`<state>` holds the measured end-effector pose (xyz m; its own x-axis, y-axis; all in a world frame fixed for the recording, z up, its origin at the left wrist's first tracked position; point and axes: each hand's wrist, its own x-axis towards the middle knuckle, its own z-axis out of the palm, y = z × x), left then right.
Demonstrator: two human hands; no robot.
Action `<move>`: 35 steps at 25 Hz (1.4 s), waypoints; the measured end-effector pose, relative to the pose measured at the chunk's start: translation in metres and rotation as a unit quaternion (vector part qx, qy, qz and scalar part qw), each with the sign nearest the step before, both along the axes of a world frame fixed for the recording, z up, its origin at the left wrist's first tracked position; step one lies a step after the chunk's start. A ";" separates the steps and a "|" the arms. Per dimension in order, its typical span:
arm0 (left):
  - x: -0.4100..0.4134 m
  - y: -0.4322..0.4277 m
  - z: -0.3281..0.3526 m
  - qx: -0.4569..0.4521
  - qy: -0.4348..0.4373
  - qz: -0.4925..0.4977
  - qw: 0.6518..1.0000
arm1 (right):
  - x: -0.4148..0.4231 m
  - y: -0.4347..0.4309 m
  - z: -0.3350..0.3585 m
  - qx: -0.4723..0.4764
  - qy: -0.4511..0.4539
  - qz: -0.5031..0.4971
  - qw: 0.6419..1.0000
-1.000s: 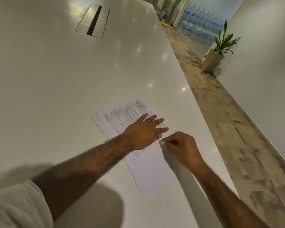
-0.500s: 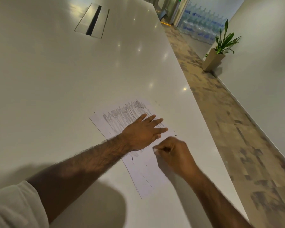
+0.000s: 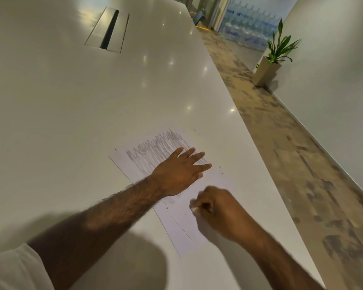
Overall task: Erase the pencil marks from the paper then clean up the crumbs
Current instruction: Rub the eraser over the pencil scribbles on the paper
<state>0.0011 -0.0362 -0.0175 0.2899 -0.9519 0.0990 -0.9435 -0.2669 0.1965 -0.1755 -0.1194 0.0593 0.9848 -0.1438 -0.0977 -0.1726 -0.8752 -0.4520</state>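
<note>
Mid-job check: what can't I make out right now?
Head view:
- Eraser: only a pale tip shows; curled right hand and blur hide the rest.
- Pencil marks: partly covered by the left hand.
- Crumbs: dark specks, too small to count.
- Paper: right edge under the right hand.

the bench [image 3: 71, 122] is a long, glossy white slab with a straight right edge. small bright light spots show on its surface. a metal hatch [image 3: 107, 30] with a dark slot sits flush in its far part. near the right edge a sheet of paper [image 3: 176, 231] lies flat and askew, its far half covered in grey scribble [image 3: 155, 147]. a few dark crumbs [image 3: 222, 173] lie at the paper's right side, on it or just off it, hard to tell. one speck [image 3: 194, 129] lies on the bare bench beyond the far corner.
</note>
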 end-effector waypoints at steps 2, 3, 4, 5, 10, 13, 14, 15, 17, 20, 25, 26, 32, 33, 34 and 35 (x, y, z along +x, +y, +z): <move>-0.001 0.001 0.001 0.003 0.006 0.002 1.000 | -0.012 0.001 0.012 0.038 0.080 0.052 0.995; -0.002 0.001 0.002 0.004 0.008 0.003 1.000 | -0.005 -0.006 0.016 0.056 0.090 0.060 0.993; -0.002 0.001 0.003 0.006 0.013 0.004 1.000 | 0.007 -0.013 0.018 0.064 0.073 0.039 0.995; -0.002 0.000 0.004 0.006 0.017 0.003 1.000 | 0.019 -0.022 0.017 0.057 0.039 -0.002 0.998; -0.002 0.001 0.006 0.005 0.017 0.004 1.000 | 0.011 -0.009 0.007 -0.027 0.007 -0.047 0.999; -0.002 0.002 0.006 0.007 0.023 0.003 1.000 | -0.019 -0.002 0.023 0.019 0.119 0.036 0.992; -0.002 0.002 0.006 0.006 0.024 0.003 1.000 | -0.014 -0.006 0.027 0.040 0.137 0.048 0.989; -0.002 0.001 0.006 0.005 0.027 0.001 1.000 | -0.003 -0.014 0.030 0.064 0.128 0.026 0.989; -0.001 0.001 0.005 0.001 0.029 0.000 1.000 | 0.024 -0.029 0.025 0.086 0.058 -0.068 0.992; -0.003 0.001 0.006 0.002 0.023 0.005 1.000 | 0.024 -0.017 0.012 0.033 0.015 -0.080 0.996; -0.002 0.002 0.007 0.003 0.019 0.001 1.000 | -0.002 -0.007 0.023 0.058 0.161 0.040 0.984; -0.001 0.002 0.007 -0.001 0.022 0.000 1.000 | 0.012 -0.015 0.026 0.066 0.140 0.021 0.988; -0.002 0.001 0.005 0.003 0.025 0.002 1.000 | 0.014 0.004 0.009 -0.025 0.051 -0.018 0.998; -0.001 0.002 0.005 0.004 0.024 0.002 1.000 | 0.000 0.010 0.011 -0.007 0.091 0.003 0.996; -0.001 0.002 0.005 0.004 0.020 0.002 1.000 | -0.010 0.011 0.014 0.034 0.149 0.023 0.988; -0.001 0.002 0.004 0.003 0.017 0.002 1.000 | -0.011 0.008 0.019 0.081 0.197 0.035 0.976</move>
<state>0.0003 -0.0341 -0.0131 0.2972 -0.9512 0.0828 -0.9351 -0.2725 0.2266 -0.1862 -0.1113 0.0788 0.8726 -0.0290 -0.4876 -0.3044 -0.8130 -0.4963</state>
